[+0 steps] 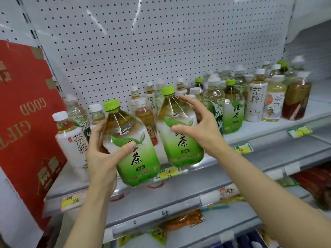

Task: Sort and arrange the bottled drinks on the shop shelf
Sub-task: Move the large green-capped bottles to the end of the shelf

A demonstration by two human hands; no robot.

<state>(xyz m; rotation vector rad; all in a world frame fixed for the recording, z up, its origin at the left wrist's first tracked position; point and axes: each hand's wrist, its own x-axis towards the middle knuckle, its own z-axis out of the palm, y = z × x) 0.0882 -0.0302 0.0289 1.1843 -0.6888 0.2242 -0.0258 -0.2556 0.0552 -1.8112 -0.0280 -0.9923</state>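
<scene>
Bottled drinks crowd a grey shop shelf (250, 129) below a white pegboard back panel (161, 42), where a person sorts green tea by hand. The left hand (102, 154) grips one green-capped bottle (132, 145), fingers round its back and the thumb pressed on the label, holding it tilted and lifted off the shelf edge. The right hand (198, 126) curls round a second green tea bottle (180, 133), thumb on the label and fingers spread behind its shoulder; whether its base rests on the shelf lip or hangs just clear cannot be told. A third matching bottle (232, 108) stands further right among white-capped teas (256, 101) and a dark-filled bottle (296, 99). Both held bottles look full, so each is likely to weigh noticeably in one hand, and the thin plastic walls would probably give under a hard squeeze. The glossy sleeve labels may be slick, which suggests the firmer, ribbed shoulder or the waist of the body is the surest hold; the caps offer little to grip. A red gift carton (26, 122) leans at the shelf's left end, and yellow price tags (70, 201) line the rail.
</scene>
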